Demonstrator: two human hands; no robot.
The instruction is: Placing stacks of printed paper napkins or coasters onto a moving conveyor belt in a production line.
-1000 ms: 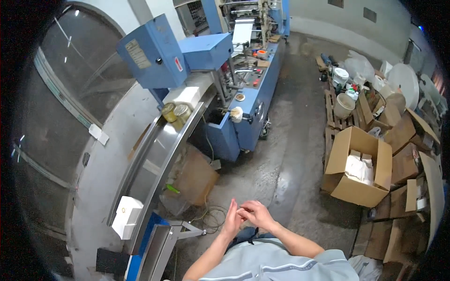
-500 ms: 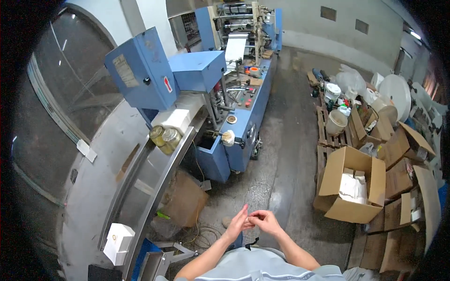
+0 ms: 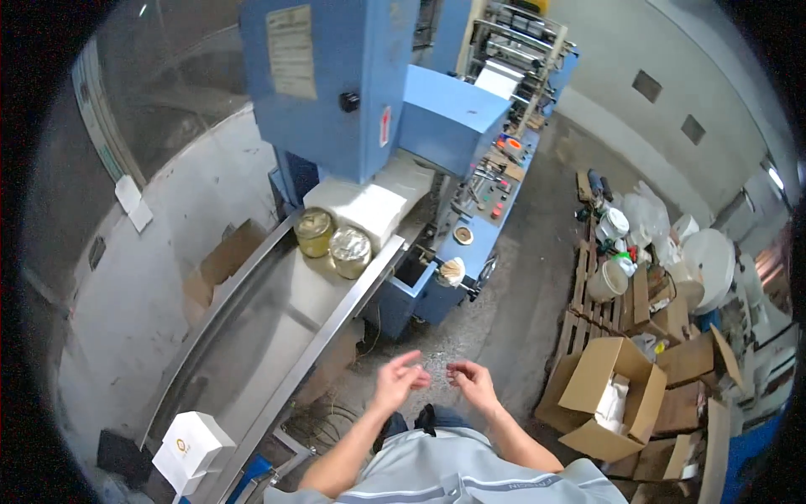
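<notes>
Head view: left hand [image 3: 396,382] and right hand [image 3: 472,382] are held apart, fingers loosely curled, seemingly empty; white box [image 3: 191,447] is listed lower left, nearer the left hand.

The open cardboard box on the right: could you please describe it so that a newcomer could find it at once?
Start at the blue machine and cross the concrete floor to the wooden pallets on the right. Just nearer than the pallets stands the cardboard box, right of the right hand. Unlike the flattened cartons beside it, it is upright with flaps open, and white packs show inside.
</notes>
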